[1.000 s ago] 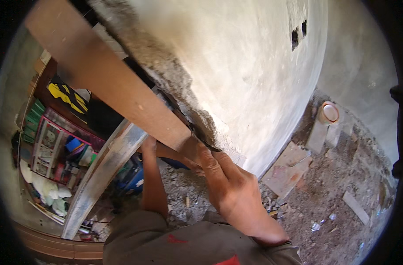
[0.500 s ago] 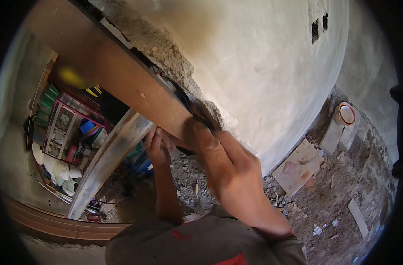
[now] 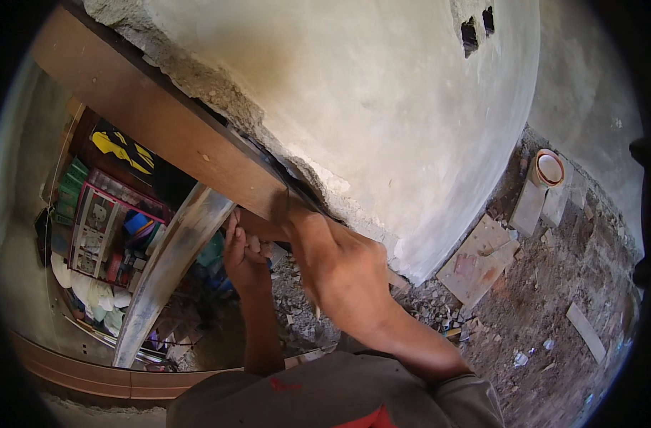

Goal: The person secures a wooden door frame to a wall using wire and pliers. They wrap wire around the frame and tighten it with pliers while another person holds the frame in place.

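A long brown wooden board (image 3: 161, 128), like a door-frame piece, slants from the upper left down to my hands, along a wall's broken edge. My right hand (image 3: 343, 267) is bent over the board's lower end, beside the gap at the wall. Its fingers are closed, with the tips hidden, and what they hold cannot be made out. Below the board, my left hand (image 3: 245, 253) is raised with its fingers curled together, close to a weathered wooden post (image 3: 172, 267). A small blue bit shows by those fingers; whether they hold it is unclear.
The plastered wall (image 3: 382, 107) has a rough, chipped edge. Rubble and loose flat boards (image 3: 479, 260) lie on the dirt floor at right, with a round tub (image 3: 550, 169) farther back. Through the opening at left stand a cluttered pink-edged rack (image 3: 101, 225) and green crates (image 3: 70, 187).
My right hand has moved left and turned, its back now more upward. The left hand stays below the board. The whole view has shifted slightly.
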Tool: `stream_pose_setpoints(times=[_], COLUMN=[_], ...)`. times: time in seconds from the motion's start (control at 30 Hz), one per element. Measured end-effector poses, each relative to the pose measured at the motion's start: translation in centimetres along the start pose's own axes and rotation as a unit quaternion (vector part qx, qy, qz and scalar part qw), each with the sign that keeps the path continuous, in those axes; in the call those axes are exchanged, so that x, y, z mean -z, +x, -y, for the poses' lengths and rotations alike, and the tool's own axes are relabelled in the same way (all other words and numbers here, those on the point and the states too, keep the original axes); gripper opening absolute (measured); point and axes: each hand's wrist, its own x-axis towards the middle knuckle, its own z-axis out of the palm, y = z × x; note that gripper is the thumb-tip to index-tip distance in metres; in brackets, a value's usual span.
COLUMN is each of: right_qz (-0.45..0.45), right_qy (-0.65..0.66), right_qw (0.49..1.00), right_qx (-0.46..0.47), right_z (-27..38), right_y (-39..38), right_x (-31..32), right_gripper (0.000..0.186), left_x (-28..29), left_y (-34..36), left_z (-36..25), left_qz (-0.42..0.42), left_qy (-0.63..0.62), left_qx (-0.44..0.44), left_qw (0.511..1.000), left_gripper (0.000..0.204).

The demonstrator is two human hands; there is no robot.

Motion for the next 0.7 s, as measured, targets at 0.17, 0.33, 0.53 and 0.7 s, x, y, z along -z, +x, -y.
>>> stream_pose_setpoints(times=[0.17, 0.33, 0.53, 0.7], right_qz=[-0.016, -0.005, -0.015, -0.030], right_qy=[0.020, -0.022, -0.111, -0.135], right_qw=[0.999, 1.000, 0.994, 0.990], right_qx=[-0.020, -0.010, -0.007, -0.008], right_z=[-0.1, 0.4, 0.4, 1.2], right_y=[-0.9, 0.4, 1.8, 2.1], right_x=[0.4, 0.6, 0.4, -0.3], right_gripper=[0.020, 0.019, 0.011, 0.006], left_x=[-0.6, -0.9, -3.1, -7.2], left_y=[-0.5, -1.4, -4.0, -5.4], left_z=[1.5, 2.5, 1.6, 0.8], left_qz=[-0.035, -0.034, -0.046, 0.028], left_qy=[0.129, 0.046, 0.033, -0.101], left_qx=[-0.058, 0.006, 0.041, 0.051], left_qw=[0.989, 0.998, 0.998, 0.993], left_gripper=[0.057, 0.060, 0.061, 0.057])
